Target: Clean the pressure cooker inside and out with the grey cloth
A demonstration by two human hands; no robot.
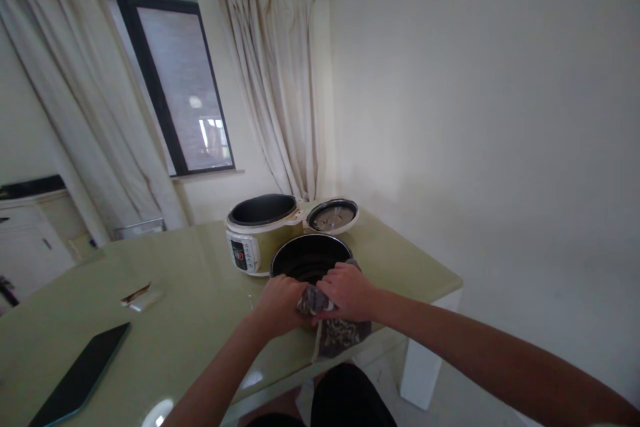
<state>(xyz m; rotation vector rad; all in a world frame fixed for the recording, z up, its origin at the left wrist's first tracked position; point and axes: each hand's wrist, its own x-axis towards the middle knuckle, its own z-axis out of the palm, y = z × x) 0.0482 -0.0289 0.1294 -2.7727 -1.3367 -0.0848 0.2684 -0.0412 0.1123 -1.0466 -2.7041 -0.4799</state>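
Observation:
A patterned grey-brown cloth [345, 337] is bunched between my two hands at the near side of a black inner pot [310, 255]. My left hand [281, 307] is closed on the cloth's left end, close to the pot's rim. Curled over the cloth on the right, my right hand [349, 290] grips it beside the rim. Part of the cloth hangs down by the table edge. The pot's near outer wall is hidden behind my hands. Just behind it stands a white multicooker [270, 240] with its top uncovered, and a round lid [333, 217] lies at its right.
The pale green tabletop [195, 280] ends at a right corner near the wall. A dark flat tablet-like device [83, 373] and a small torn wrapper-like piece [143, 297] lie at left. Curtains [275, 60] and a window are beyond the table.

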